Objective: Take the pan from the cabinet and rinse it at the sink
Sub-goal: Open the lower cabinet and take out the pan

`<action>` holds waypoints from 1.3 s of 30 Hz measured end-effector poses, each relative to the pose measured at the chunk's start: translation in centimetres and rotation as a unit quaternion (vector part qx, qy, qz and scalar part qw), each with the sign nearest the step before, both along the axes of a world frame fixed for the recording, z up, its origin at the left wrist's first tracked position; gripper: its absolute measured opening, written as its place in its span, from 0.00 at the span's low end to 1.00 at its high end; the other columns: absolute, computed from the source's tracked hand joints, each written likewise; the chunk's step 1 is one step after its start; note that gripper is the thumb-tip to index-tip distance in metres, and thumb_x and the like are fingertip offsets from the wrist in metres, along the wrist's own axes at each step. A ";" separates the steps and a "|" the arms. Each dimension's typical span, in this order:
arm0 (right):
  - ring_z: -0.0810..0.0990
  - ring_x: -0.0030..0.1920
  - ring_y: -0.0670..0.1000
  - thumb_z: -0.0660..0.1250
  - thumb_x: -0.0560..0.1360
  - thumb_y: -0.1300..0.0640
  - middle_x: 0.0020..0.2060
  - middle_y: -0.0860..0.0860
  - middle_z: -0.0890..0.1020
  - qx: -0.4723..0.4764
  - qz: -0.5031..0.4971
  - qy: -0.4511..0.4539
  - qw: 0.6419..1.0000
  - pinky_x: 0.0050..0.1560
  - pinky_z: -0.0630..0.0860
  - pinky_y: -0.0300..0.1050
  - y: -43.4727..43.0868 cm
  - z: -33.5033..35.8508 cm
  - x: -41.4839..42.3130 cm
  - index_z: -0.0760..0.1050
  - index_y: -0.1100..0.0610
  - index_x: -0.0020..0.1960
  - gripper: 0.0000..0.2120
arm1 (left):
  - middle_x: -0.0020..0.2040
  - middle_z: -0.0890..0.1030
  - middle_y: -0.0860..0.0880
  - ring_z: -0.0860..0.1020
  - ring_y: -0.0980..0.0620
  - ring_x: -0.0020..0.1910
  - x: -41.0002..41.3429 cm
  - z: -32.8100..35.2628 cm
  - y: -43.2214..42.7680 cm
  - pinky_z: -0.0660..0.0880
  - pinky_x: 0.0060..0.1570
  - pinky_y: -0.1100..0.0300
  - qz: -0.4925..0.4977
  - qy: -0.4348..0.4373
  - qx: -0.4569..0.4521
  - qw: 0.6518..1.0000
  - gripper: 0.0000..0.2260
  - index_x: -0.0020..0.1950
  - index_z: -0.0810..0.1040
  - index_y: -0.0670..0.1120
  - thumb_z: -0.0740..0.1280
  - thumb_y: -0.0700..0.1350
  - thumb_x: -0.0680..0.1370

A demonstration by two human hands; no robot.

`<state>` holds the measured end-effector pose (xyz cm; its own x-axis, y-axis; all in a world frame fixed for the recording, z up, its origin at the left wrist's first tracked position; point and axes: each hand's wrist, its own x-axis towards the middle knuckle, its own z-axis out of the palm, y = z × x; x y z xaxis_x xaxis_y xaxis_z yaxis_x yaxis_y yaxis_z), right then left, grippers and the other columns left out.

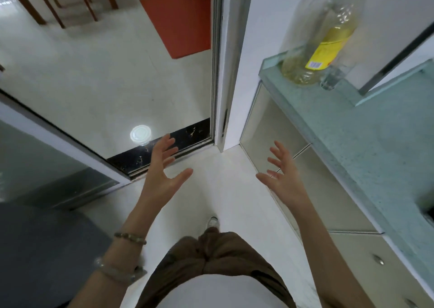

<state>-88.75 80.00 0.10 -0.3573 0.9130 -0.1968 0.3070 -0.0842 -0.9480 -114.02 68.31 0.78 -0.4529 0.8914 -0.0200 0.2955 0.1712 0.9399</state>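
Observation:
My left hand [163, 166] and my right hand [283, 175] are both held out in front of me over the white floor, palms facing each other, fingers spread, holding nothing. The white lower cabinet doors [312, 166] under the counter are shut, just to the right of my right hand. A dark corner at the right edge may be the sink [428, 210]; I cannot tell for sure. No pan is in view.
A pale green speckled counter [366, 143] runs along the right, carrying a large oil bottle [321, 47] and a small glass [332, 77]. Ahead is a doorway with a black threshold [164, 148], a red mat [180, 21] and wooden chair legs [56, 2] beyond. A grey surface [42, 249] lies at lower left.

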 end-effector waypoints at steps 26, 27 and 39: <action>0.72 0.62 0.48 0.74 0.68 0.67 0.66 0.48 0.69 0.007 -0.414 -0.009 0.910 0.54 0.71 0.39 0.0 0.1 -1.6 0.58 0.38 0.66 0.40 | 0.69 0.69 0.56 0.70 0.60 0.66 -1.4 -0.8 22.0 0.67 0.68 0.57 -0.410 -0.053 -0.037 0.910 0.37 0.72 0.61 0.57 0.73 0.40 0.69; 0.72 0.62 0.48 0.73 0.68 0.67 0.66 0.48 0.69 0.007 -0.421 -0.005 0.907 0.55 0.72 0.39 -0.2 0.1 -1.7 0.58 0.39 0.68 0.39 | 0.69 0.69 0.57 0.70 0.60 0.66 -1.3 -0.8 22.1 0.67 0.68 0.57 -0.416 -0.052 -0.036 0.907 0.36 0.71 0.61 0.59 0.73 0.41 0.68; 0.71 0.64 0.47 0.74 0.68 0.66 0.67 0.47 0.69 0.006 -0.447 0.015 0.894 0.59 0.72 0.43 -4.0 -0.8 -1.8 0.58 0.41 0.70 0.40 | 0.68 0.69 0.57 0.71 0.59 0.66 -0.1 -1.5 20.6 0.68 0.66 0.58 -0.429 -0.057 -0.024 0.901 0.35 0.71 0.62 0.56 0.72 0.43 0.68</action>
